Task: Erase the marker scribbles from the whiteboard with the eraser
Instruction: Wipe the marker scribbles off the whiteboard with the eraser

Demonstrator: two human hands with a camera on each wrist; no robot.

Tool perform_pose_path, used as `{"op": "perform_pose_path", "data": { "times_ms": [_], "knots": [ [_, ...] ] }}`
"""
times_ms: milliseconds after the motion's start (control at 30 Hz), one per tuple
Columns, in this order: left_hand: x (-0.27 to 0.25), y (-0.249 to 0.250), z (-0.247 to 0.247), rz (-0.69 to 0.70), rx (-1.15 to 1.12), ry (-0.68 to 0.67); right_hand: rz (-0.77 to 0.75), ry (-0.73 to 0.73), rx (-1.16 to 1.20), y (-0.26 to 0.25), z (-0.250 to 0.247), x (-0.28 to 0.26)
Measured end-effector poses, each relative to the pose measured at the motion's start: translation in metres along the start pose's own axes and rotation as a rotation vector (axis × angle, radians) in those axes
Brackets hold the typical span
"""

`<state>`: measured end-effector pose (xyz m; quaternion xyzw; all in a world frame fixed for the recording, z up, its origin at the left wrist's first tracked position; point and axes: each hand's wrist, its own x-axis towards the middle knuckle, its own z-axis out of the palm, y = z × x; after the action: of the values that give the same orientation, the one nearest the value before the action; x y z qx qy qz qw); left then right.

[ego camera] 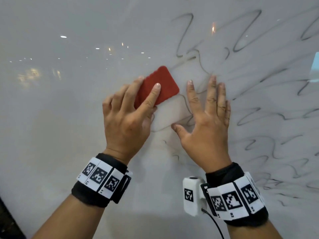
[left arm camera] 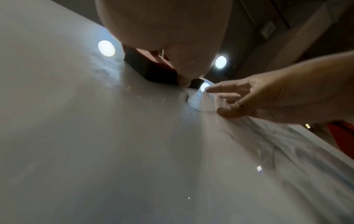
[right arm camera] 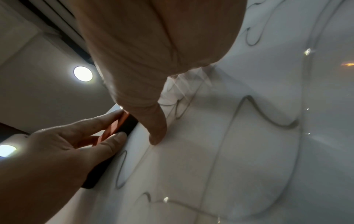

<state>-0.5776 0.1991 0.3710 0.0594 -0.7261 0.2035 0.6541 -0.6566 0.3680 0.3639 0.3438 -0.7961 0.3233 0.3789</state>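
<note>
A red eraser (ego camera: 160,83) with a black felt underside (left arm camera: 151,71) lies flat against the whiteboard (ego camera: 69,118). My left hand (ego camera: 127,114) grips it, index finger on its red back, thumb at its lower edge and other fingers along its left side. In the right wrist view the eraser (right arm camera: 122,125) shows edge-on between those fingers. Black marker scribbles (ego camera: 250,40) cover the right half of the board. My right hand (ego camera: 205,121) rests flat on the board just right of the eraser, fingers straight and spread, holding nothing. A wiped strip runs between the two hands.
The board's left half (ego camera: 51,152) shows only reflected ceiling lights (ego camera: 63,36). A dark edge (ego camera: 6,219) shows at the bottom left corner. A white camera unit (ego camera: 191,195) with a cable hangs at my right wrist.
</note>
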Motion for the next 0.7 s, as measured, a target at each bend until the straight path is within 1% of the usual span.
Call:
{"op": "perform_pose_path", "data": {
  "times_ms": [100, 133, 167, 233, 267, 300, 333, 400, 433, 467, 533, 567, 600, 633, 700],
  "knots": [
    [0.003, 0.008, 0.002, -0.229, -0.041, 0.037, 0.0, -0.008, -0.007, 0.001, 0.0, 0.0],
    [0.001, 0.013, 0.003, -0.252, -0.052, 0.045, 0.0, -0.006, -0.008, 0.002, 0.0, 0.0],
    [-0.004, 0.016, 0.003, -0.219, -0.053, 0.045, 0.0, -0.003, -0.011, 0.002, 0.001, 0.0],
    [-0.015, 0.014, 0.002, -0.052, -0.034, 0.015, 0.0, -0.004, -0.015, 0.002, 0.002, -0.001],
    [-0.017, 0.009, 0.001, 0.009, -0.019, -0.001, 0.004, -0.003, -0.013, 0.002, 0.002, -0.001],
    [-0.016, 0.003, 0.0, 0.008, -0.009, -0.006, 0.01, 0.001, -0.011, 0.002, 0.002, -0.002],
    [-0.013, -0.001, -0.001, -0.06, -0.01, 0.002, 0.014, 0.003, -0.011, 0.001, 0.002, -0.002],
    [-0.008, -0.002, -0.003, -0.267, -0.045, 0.026, 0.017, -0.002, -0.004, 0.0, 0.002, -0.002],
    [-0.01, 0.002, -0.004, -0.301, -0.057, 0.028, 0.018, -0.002, 0.001, 0.0, 0.002, -0.002],
    [-0.015, 0.007, -0.005, -0.258, -0.051, 0.015, 0.02, -0.004, 0.003, 0.0, 0.002, -0.002],
    [-0.034, 0.015, -0.005, -0.075, -0.022, -0.027, 0.02, -0.005, 0.002, 0.0, 0.003, -0.003],
    [-0.039, 0.014, -0.006, -0.018, -0.02, -0.044, 0.022, -0.002, 0.001, 0.0, 0.003, -0.004],
    [-0.039, 0.011, -0.007, -0.017, -0.025, -0.051, 0.024, 0.001, -0.001, 0.0, 0.004, -0.005],
    [-0.036, 0.006, -0.007, -0.073, -0.03, -0.045, 0.026, 0.001, -0.002, 0.0, 0.004, -0.006],
    [-0.025, 0.0, -0.008, -0.313, -0.061, 0.001, 0.021, -0.004, 0.001, 0.001, 0.004, -0.008]
  ]
}}
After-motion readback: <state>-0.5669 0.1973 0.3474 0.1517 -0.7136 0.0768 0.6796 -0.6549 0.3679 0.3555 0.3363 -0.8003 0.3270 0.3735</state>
